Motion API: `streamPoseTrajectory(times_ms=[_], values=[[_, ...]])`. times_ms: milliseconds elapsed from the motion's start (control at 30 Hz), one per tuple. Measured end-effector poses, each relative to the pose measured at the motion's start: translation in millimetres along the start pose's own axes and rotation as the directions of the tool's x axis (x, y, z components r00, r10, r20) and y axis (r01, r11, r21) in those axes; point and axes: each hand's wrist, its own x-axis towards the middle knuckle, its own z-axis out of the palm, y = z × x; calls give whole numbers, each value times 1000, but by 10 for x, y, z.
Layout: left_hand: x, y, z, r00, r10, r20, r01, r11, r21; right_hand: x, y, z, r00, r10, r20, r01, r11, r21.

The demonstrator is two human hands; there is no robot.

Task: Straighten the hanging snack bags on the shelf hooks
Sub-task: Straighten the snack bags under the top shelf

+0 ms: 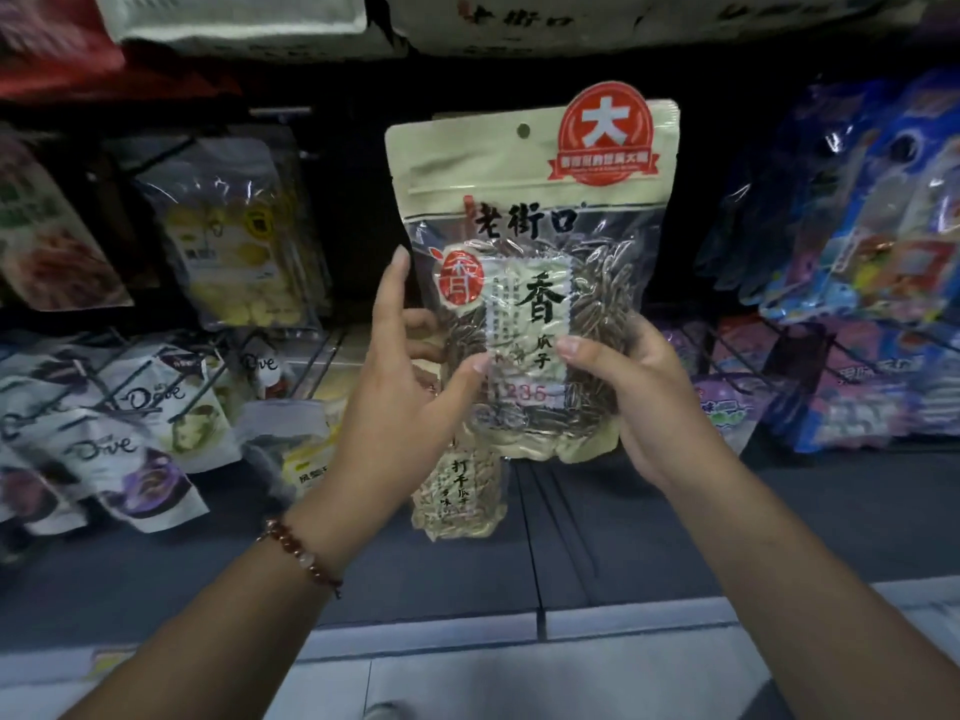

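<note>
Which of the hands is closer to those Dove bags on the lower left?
Left. The left hand holds the sunflower seed bag on its side toward the Dove bags; the right hand grips the bag's far edge.

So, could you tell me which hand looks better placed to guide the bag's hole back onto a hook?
Probably the left hand: its fingers are loose beside the seed bag, one already pointing upward toward the hole. The right hand grips the bag's lower edge and carries it.

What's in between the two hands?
In the head view, the sunflower seed bag sits between the left hand and the right hand; both hold its lower part.
</note>
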Motion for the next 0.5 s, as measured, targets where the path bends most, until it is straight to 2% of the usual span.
streamPoseTrajectory(times_ms=[133,200,267,333,400,500], values=[[-75,194,-284,1000,2,-15,-2,999,-46,-128,-108,-79,993,92,76,-92,996,-7],[-30,249,-489,998,-50,-45,45,994,-97,-194,-55,-120,963,223,149,-212,973,-86],[-4,200,-630,994,-92,-59,90,995,-30,-272,68,-127,909,358,213,-310,923,-227],[-57,72,-628,989,-146,-8,146,988,40,-321,275,-121,826,491,278,-377,847,-374],[-186,-113,-572,975,-214,54,213,977,8,-335,469,-93,767,571,293,-425,794,-434],[-383,-412,-587,940,-259,220,240,964,113,-302,703,-34,688,656,311,-370,685,-628]])
